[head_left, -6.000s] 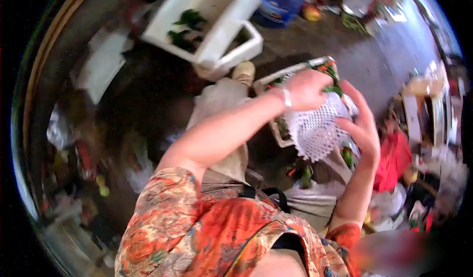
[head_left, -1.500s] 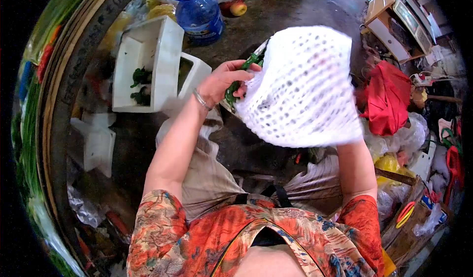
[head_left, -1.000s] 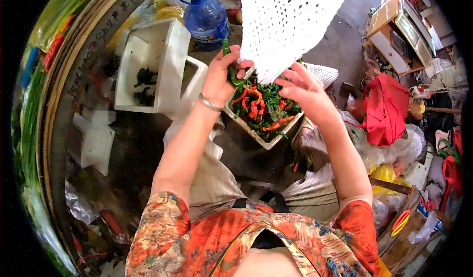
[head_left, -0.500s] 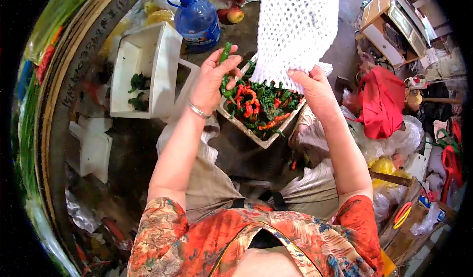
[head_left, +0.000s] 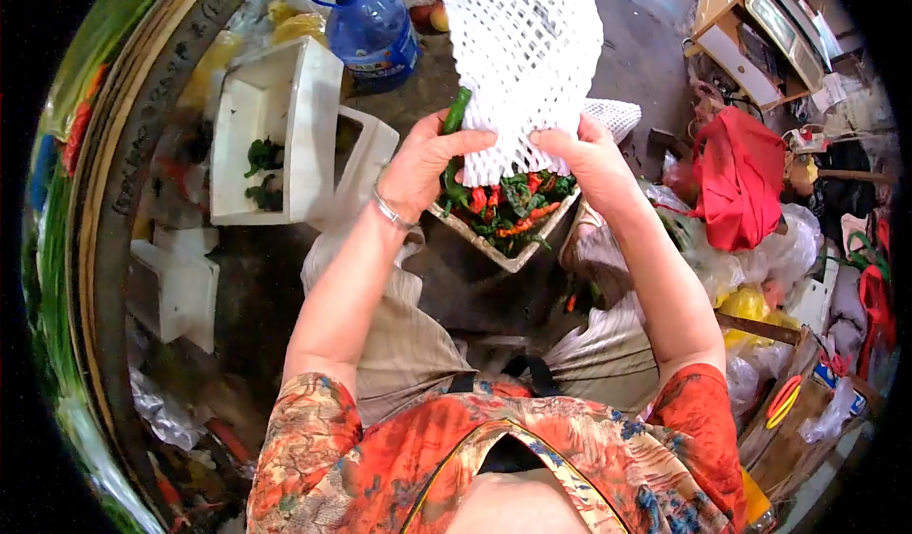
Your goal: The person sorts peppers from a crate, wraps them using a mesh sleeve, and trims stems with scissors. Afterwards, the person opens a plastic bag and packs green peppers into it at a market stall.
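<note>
Left hand [head_left: 415, 168]: closed round a green pepper [head_left: 457, 113], thumb now on the white net [head_left: 522, 49], which half a second ago only the right hand [head_left: 594, 161] pinches. Net's lower edge thus held from both sides, hands slightly apart. Crate [head_left: 511, 264]: red and green peppers [head_left: 518, 222] visible toward its near corner; net hides its far part. Second net [head_left: 619, 116]: beyond right hand. Outward: white box [head_left: 318, 130], left; blue bottle [head_left: 373, 45], far left; red bag [head_left: 739, 178], right, clear of both hands.
</note>
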